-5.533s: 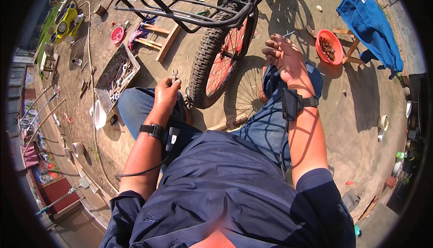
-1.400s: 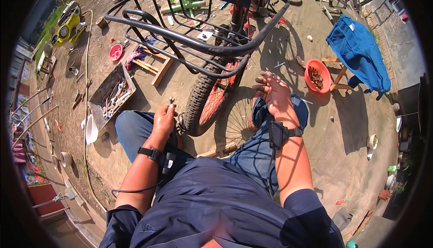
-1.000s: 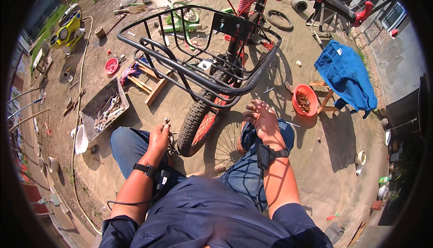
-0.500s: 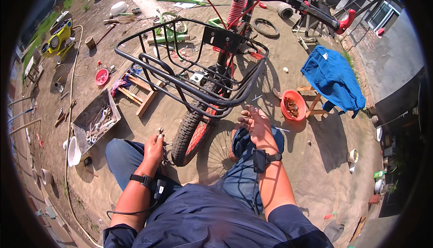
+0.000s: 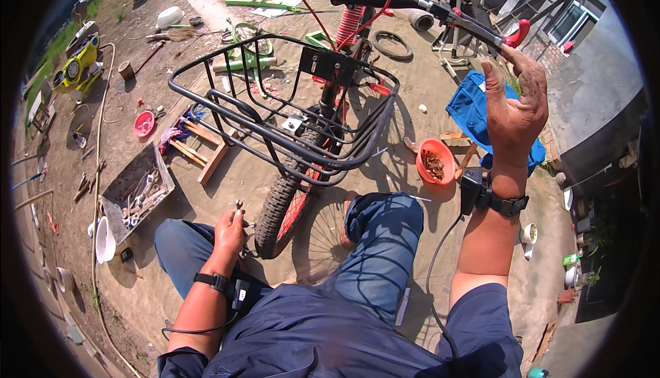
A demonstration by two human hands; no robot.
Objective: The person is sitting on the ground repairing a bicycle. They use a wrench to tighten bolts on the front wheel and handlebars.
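Observation:
My left hand (image 5: 229, 229) is closed on a small metal wrench (image 5: 238, 204) beside the knobbly front tyre (image 5: 275, 209) of a bicycle with red spokes. My right hand (image 5: 515, 103) is raised at the right end of the handlebar (image 5: 412, 1), thumb apart from curled fingers; whether the fingertips touch the bar is unclear. A black wire-frame basket (image 5: 206, 77) sits over the front wheel, below the red cables. My bent legs (image 5: 371, 240) are either side of the tyre.
A metal box of tools (image 5: 136, 189) lies left. At right are an orange basin of rusty parts (image 5: 434, 161) and a stool draped with blue cloth (image 5: 467, 110). Behind lie a loose tyre (image 5: 393, 44) and green frame parts (image 5: 251, 65). A grey wall (image 5: 612, 68) borders the right.
My right hand has risen from beside the wheel, over the right knee, to the handlebar's end. The view has tilted up, showing the handlebar. My left hand still has the wrench.

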